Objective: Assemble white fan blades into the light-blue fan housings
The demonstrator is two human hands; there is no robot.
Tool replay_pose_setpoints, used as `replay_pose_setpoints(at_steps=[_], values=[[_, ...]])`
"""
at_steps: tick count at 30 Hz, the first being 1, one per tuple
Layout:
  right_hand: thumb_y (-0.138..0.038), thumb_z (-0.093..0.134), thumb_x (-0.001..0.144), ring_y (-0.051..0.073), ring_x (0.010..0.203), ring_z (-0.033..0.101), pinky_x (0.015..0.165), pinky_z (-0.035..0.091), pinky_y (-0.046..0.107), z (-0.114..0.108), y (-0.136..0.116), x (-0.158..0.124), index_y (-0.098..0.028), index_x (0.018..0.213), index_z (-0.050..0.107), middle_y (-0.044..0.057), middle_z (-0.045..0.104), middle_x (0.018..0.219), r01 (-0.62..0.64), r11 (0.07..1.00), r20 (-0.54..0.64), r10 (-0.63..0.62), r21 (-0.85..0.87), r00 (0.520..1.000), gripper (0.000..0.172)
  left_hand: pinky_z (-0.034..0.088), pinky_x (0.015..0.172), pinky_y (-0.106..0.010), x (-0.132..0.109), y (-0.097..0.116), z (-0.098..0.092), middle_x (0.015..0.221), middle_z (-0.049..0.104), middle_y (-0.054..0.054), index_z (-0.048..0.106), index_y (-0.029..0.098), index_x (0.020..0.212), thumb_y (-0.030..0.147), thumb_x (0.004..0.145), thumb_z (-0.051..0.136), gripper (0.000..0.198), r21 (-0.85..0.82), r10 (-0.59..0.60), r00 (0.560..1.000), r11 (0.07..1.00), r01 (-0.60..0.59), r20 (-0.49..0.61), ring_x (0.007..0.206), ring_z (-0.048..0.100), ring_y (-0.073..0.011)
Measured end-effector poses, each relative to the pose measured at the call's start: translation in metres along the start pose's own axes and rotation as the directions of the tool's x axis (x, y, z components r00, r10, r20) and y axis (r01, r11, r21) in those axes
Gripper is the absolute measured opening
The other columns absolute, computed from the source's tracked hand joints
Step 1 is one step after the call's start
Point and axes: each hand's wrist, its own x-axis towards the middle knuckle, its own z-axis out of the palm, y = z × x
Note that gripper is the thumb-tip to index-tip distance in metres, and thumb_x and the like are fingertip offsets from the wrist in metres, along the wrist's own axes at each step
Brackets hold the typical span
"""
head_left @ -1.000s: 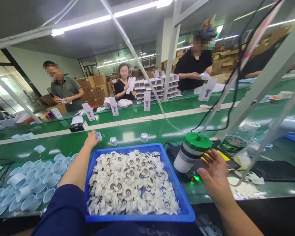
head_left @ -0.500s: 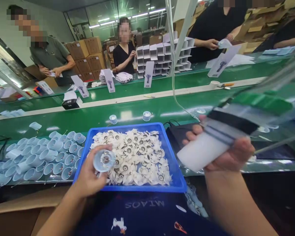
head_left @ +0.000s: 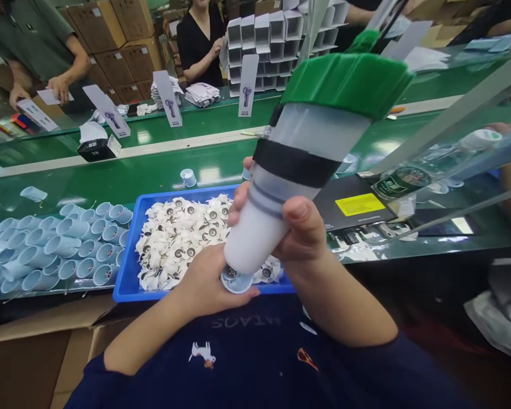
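My left hand (head_left: 208, 281) is wrapped round a light-blue cup-shaped plastic housing (head_left: 238, 285), its mouth facing up. My right hand (head_left: 304, 233) grips a white cylindrical tool (head_left: 255, 238) with black tape round it and a big green cap on top. The tool tilts, and its lower end sits at the housing's mouth, hiding most of the inside. Whether it presses on the parts within I cannot tell. Behind both hands lies a blue tray (head_left: 130, 250) of white fan blade wheels (head_left: 170, 244).
Many light-blue housings (head_left: 63, 247) are heaped left of the tray. More stand on the green belt (head_left: 153, 162), including one housing (head_left: 188, 178) behind the tray. A black box with a yellow label (head_left: 360, 204) and a bottle (head_left: 402, 182) are at right. Co-workers (head_left: 200, 42) stand across the belt.
My right hand has brought the green-capped tool left and down to the housing. My left hand has moved right with the housing to meet it. The view has tipped downward.
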Motion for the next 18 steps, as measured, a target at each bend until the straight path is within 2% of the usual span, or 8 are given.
replay_pose_setpoints(at_steps=[5, 8, 10, 11, 13, 14, 16, 18], values=[[-0.06, 0.089, 0.064, 0.017, 0.069, 0.065, 0.061, 0.059, 0.03, -0.002, -0.002, -0.004, -0.018, 0.084, 0.068, 0.003, 0.065, 0.083, 0.0, 1.0, 0.031, 0.0, -0.012, 1.0, 0.051, 0.046, 0.061, -0.029, -0.002, 0.0, 0.003, 0.073, 0.066, 0.0, 0.056, 0.021, 0.075, 0.037, 0.071, 0.079, 0.028, 0.004, -0.01, 1.0, 1.0, 0.01, 0.011, 0.066, 0.062, -0.0182], [-0.055, 0.091, 0.064, 0.016, 0.068, 0.066, 0.059, 0.059, 0.029, -0.001, 0.001, -0.003, -0.018, 0.085, 0.068, 0.002, 0.067, 0.083, -0.013, 0.999, 0.027, 0.012, 0.032, 1.0, 0.049, 0.049, 0.064, -0.03, -0.003, 0.002, 0.0, 0.081, 0.069, -0.002, 0.06, 0.02, 0.081, 0.041, 0.071, 0.08, 0.03, -0.094, -0.092, 0.993, 0.991, 0.098, 0.069, 0.071, 0.063, -0.0197], [-0.057, 0.09, 0.065, 0.017, 0.068, 0.067, 0.058, 0.059, 0.029, -0.003, 0.002, -0.001, -0.019, 0.095, 0.068, 0.001, 0.068, 0.083, -0.021, 0.996, 0.012, 0.02, 0.082, 1.0, 0.053, 0.052, 0.066, -0.03, -0.001, 0.005, -0.005, 0.092, 0.072, -0.003, 0.066, 0.02, 0.098, 0.047, 0.069, 0.082, 0.043, -0.24, -0.158, 0.966, 0.949, 0.206, 0.206, 0.076, 0.066, -0.0208], [-0.059, 0.089, 0.065, 0.018, 0.068, 0.067, 0.058, 0.059, 0.03, -0.006, 0.002, -0.002, -0.02, 0.101, 0.067, 0.001, 0.069, 0.084, -0.017, 0.994, -0.005, 0.018, 0.104, 1.0, 0.057, 0.053, 0.068, -0.03, 0.0, 0.006, -0.008, 0.098, 0.073, -0.004, 0.066, 0.021, 0.11, 0.051, 0.068, 0.083, 0.054, -0.288, -0.171, 0.937, 0.921, 0.261, 0.303, 0.08, 0.067, -0.0216], [-0.063, 0.088, 0.064, 0.018, 0.068, 0.067, 0.059, 0.059, 0.03, -0.019, -0.002, -0.007, -0.023, 0.113, 0.066, 0.0, 0.07, 0.084, 0.015, 0.994, -0.057, -0.008, 0.111, 0.998, 0.067, 0.055, 0.077, -0.034, 0.002, 0.003, -0.014, 0.111, 0.073, -0.005, 0.061, 0.024, 0.131, 0.053, 0.065, 0.086, 0.076, -0.256, -0.199, 0.872, 0.906, 0.338, 0.447, 0.091, 0.069, -0.0251], [-0.063, 0.089, 0.063, 0.018, 0.068, 0.067, 0.059, 0.06, 0.03, -0.03, -0.006, -0.012, -0.024, 0.117, 0.066, 0.0, 0.07, 0.085, 0.04, 0.995, -0.092, -0.032, 0.087, 0.995, 0.07, 0.055, 0.084, -0.037, 0.001, -0.001, -0.018, 0.118, 0.072, -0.006, 0.058, 0.026, 0.137, 0.052, 0.065, 0.087, 0.082, -0.186, -0.24, 0.855, 0.916, 0.357, 0.46, 0.099, 0.069, -0.0277], [-0.059, 0.091, 0.063, 0.017, 0.07, 0.068, 0.062, 0.06, 0.029, -0.057, -0.014, -0.028, -0.026, 0.118, 0.067, -0.002, 0.071, 0.086, 0.088, 0.996, -0.186, -0.088, -0.009, 0.979, 0.068, 0.054, 0.092, -0.042, -0.006, -0.016, -0.03, 0.126, 0.071, -0.008, 0.057, 0.027, 0.141, 0.049, 0.066, 0.086, 0.084, -0.051, -0.356, 0.867, 0.916, 0.397, 0.349, 0.109, 0.068, -0.0313], [-0.053, 0.09, 0.068, 0.017, 0.074, 0.068, 0.067, 0.06, 0.03, -0.087, -0.022, -0.048, -0.031, 0.117, 0.067, -0.004, 0.072, 0.089, 0.136, 0.981, -0.287, -0.171, -0.137, 0.943, 0.058, 0.056, 0.086, -0.041, -0.023, -0.037, -0.046, 0.114, 0.075, -0.01, 0.063, 0.023, 0.134, 0.049, 0.066, 0.086, 0.076, -0.048, -0.458, 0.885, 0.885, 0.463, 0.082, 0.1, 0.071, -0.0308]])
